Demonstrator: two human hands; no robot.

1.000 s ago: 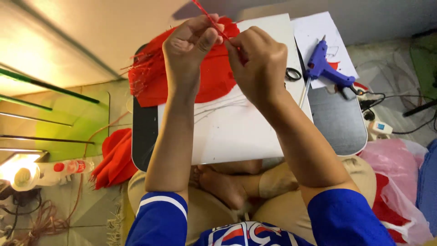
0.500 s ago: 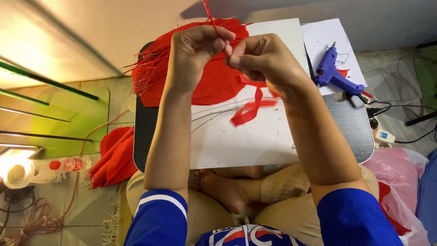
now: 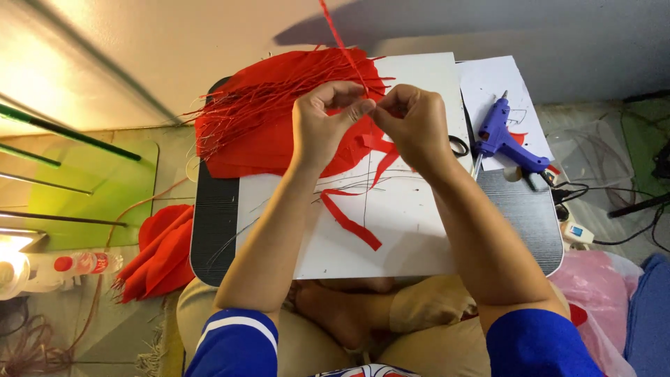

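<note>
My left hand (image 3: 322, 126) and my right hand (image 3: 412, 122) meet over a white board (image 3: 412, 230), fingertips pinched together on a thin red-wrapped wire (image 3: 342, 38) that sticks up and away from me. A long red paper strip (image 3: 352, 223) trails down from my fingers and lies curled on the board. A heap of red paper sheets and red-wrapped wires (image 3: 258, 119) lies just left of my left hand. Thin bare wires (image 3: 349, 187) lie across the board below my hands.
A blue glue gun (image 3: 504, 136) rests on white paper at the right, black scissors (image 3: 458, 145) beside it. The board sits on a dark lap table (image 3: 213, 230). Red fabric (image 3: 157, 251) and a plastic bottle (image 3: 77, 265) lie on the floor left; cables and a pink bag (image 3: 593, 286) right.
My hands moved toward me and lower over the board. The red strip has come loose from near my fingers and now hangs longer, its end lying on the board.
</note>
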